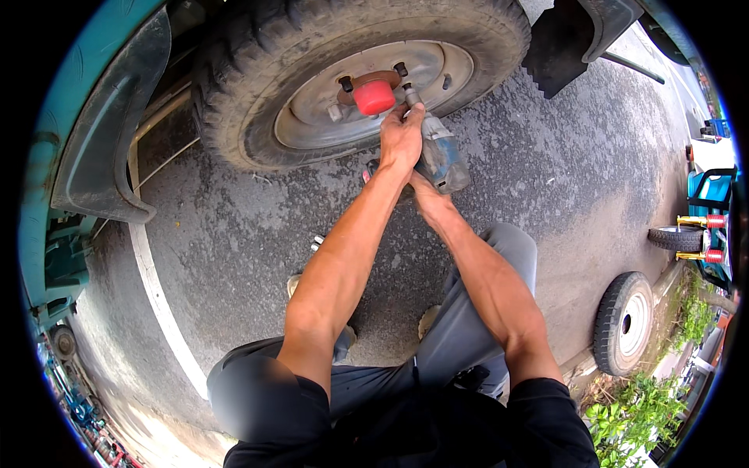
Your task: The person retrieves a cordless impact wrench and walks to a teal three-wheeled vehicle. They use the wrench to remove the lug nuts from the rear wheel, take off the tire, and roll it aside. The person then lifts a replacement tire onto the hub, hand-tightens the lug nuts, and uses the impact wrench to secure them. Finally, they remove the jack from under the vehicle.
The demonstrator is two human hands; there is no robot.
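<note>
Knees in grey trousers (468, 327) are bent over asphalt, where loose wheel nuts (317, 242) already lie. A blue impact wrench (438, 152) is clamped in both hands, the left hand (400, 140) closed near its nose, the right hand (425, 195) under its body. Beyond, its socket is pressed to a stud beside the red hub cap (374, 97) of the truck wheel (367, 78); at least two nuts appear left.

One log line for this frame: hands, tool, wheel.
left hand: steadies impact wrench | right hand: grips it | socket: on wheel nut
</note>
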